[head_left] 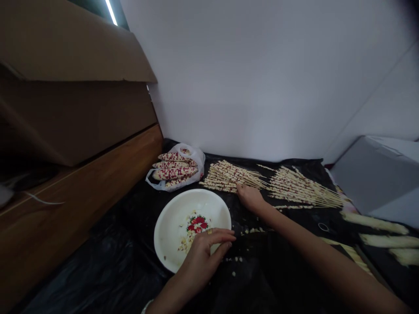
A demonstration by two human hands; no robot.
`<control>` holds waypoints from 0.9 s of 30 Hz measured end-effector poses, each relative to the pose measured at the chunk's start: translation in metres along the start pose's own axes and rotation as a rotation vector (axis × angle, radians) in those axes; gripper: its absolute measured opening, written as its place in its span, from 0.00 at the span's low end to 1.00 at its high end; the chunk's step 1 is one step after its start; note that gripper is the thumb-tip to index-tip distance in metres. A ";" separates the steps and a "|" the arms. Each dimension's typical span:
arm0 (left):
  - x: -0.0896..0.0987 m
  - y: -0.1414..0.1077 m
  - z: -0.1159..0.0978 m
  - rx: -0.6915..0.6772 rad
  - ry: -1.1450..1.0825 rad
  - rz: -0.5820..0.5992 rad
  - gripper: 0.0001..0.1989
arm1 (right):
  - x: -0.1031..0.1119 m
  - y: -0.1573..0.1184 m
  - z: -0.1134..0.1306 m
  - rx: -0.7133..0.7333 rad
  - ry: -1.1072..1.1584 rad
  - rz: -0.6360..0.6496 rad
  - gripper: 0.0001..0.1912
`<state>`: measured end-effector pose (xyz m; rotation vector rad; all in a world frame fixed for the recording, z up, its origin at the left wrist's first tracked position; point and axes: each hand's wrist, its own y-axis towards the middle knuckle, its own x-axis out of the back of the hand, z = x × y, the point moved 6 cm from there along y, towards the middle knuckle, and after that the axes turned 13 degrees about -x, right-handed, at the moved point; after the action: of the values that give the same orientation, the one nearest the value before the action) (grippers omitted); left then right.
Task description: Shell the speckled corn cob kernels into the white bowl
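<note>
A white basin (162,226) with a red flower print holds loose pale kernels. My left hand (209,248) is over the basin's right rim, thumb and fingers brought near each other; whether anything is between them is too small to tell. Beyond the basin, my right hand (250,197) has its fingers closed at the near edge of a pile of kernel-strung skewers (225,173); what they grip is hidden. A second pile of skewers (291,185) lies to the right. Loose kernels (255,230) are scattered on the black sheet between my hands.
Speckled red and white corn cobs (175,173) sit in a white plastic bag (199,161) behind the basin. Bare pale cobs (376,222) and bare sticks (352,253) lie at right. A cardboard box (78,113) stands left, a white box (376,174) right, a wall behind.
</note>
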<state>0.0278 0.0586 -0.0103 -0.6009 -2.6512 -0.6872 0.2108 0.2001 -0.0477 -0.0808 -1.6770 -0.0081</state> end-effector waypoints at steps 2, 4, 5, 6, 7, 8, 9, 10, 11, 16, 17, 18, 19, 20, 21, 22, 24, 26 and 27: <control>0.000 0.000 -0.005 -0.008 -0.004 0.014 0.10 | 0.000 0.004 -0.001 -0.035 0.020 0.013 0.20; 0.008 0.002 -0.012 -0.011 -0.031 0.017 0.10 | 0.003 0.001 -0.005 -0.044 0.051 0.018 0.20; 0.017 0.004 -0.015 -0.006 -0.053 0.003 0.09 | 0.005 -0.002 -0.007 -0.039 0.070 0.017 0.19; 0.029 0.007 -0.018 -0.001 -0.063 -0.011 0.09 | 0.008 -0.008 -0.009 -0.029 0.095 0.012 0.16; 0.045 0.010 -0.019 0.013 -0.058 -0.054 0.10 | 0.012 -0.013 -0.010 -0.013 0.125 0.006 0.14; 0.065 0.012 -0.017 0.035 -0.031 -0.128 0.11 | 0.016 -0.019 -0.012 -0.001 0.159 -0.001 0.13; 0.087 0.013 -0.013 0.059 0.010 -0.214 0.12 | 0.021 -0.025 -0.012 0.011 0.196 -0.007 0.13; 0.108 0.013 -0.006 0.092 0.049 -0.306 0.14 | 0.025 -0.031 -0.012 0.024 0.237 -0.015 0.13; 0.128 0.010 0.004 0.134 0.082 -0.388 0.17 | 0.030 -0.036 -0.010 0.041 0.282 -0.015 0.14; 0.166 -0.006 0.052 0.202 0.405 -0.440 0.27 | 0.034 -0.057 0.022 0.178 0.511 0.078 0.20; 0.163 -0.007 0.059 0.221 0.426 -0.394 0.28 | 0.033 -0.062 0.030 0.202 0.550 0.111 0.19; 0.160 -0.009 0.065 0.237 0.440 -0.358 0.29 | 0.031 -0.065 0.037 0.215 0.581 0.140 0.19; 0.157 -0.010 0.067 0.257 0.465 -0.334 0.29 | 0.030 -0.069 0.042 0.219 0.610 0.155 0.18; 0.155 -0.011 0.068 0.278 0.482 -0.318 0.30 | 0.031 -0.071 0.044 0.216 0.634 0.156 0.17; 0.153 -0.011 0.068 0.302 0.469 -0.313 0.31 | 0.033 -0.073 0.045 0.215 0.656 0.147 0.16; 0.152 -0.011 0.067 0.329 0.411 -0.302 0.32 | 0.036 -0.075 0.044 0.218 0.675 0.128 0.14; 0.144 -0.011 0.065 0.395 0.180 -0.241 0.31 | 0.045 -0.076 0.037 0.232 0.707 0.075 0.14; 0.131 -0.013 0.060 0.462 -0.045 -0.109 0.29 | 0.056 -0.077 0.029 0.264 0.734 0.029 0.14; 0.126 -0.013 0.055 0.465 -0.080 -0.070 0.26 | 0.063 -0.078 0.024 0.275 0.749 -0.025 0.15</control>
<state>-0.0976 0.1163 -0.0084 -0.4101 -2.7764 -0.0501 0.1754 0.1265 0.0152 0.1390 -0.9182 0.1556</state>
